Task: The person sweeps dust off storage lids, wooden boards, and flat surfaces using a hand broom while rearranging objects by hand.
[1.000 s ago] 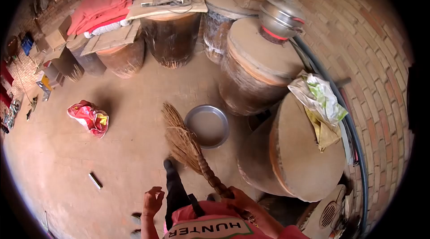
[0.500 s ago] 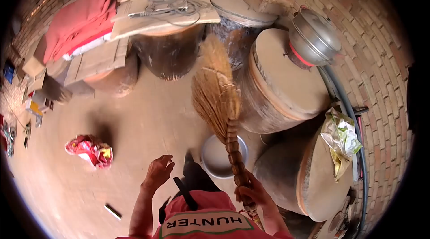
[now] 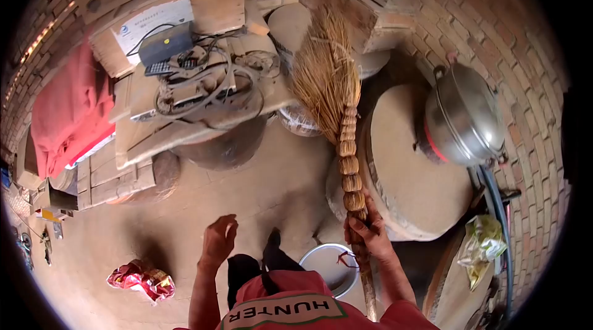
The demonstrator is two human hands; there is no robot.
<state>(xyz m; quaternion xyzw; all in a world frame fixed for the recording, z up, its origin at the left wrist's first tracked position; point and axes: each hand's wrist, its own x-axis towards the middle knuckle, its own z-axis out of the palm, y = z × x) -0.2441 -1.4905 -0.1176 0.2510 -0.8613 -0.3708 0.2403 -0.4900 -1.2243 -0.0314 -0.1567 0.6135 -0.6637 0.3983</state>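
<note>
A straw broom [image 3: 327, 70] with a long bound handle reaches up and away from me, its bristles fanned out at the far end. My right hand [image 3: 374, 234] is wrapped around the lower handle. My left hand [image 3: 218, 240] hangs over the floor with loosely curled fingers and holds nothing. Below and between my hands, a round metal basin [image 3: 321, 262] stands on the floor, partly behind the handle and my shirt. From this angle the bristles overlap the large lidded jars at the back.
A plank table [image 3: 133, 138] bears cables and a dark box [image 3: 165, 44]. At right, a metal pot [image 3: 466, 114] sits on a large jar's lid [image 3: 407, 175] beside the brick wall. A crumpled red bag [image 3: 142, 280] lies on the floor at left; red cloth [image 3: 71, 107] covers a stack behind.
My view has shifted forward, nearer the plank table and jars. The broom has swung upward and slightly right, still in my right hand. The fingers of my left hand have curled more.
</note>
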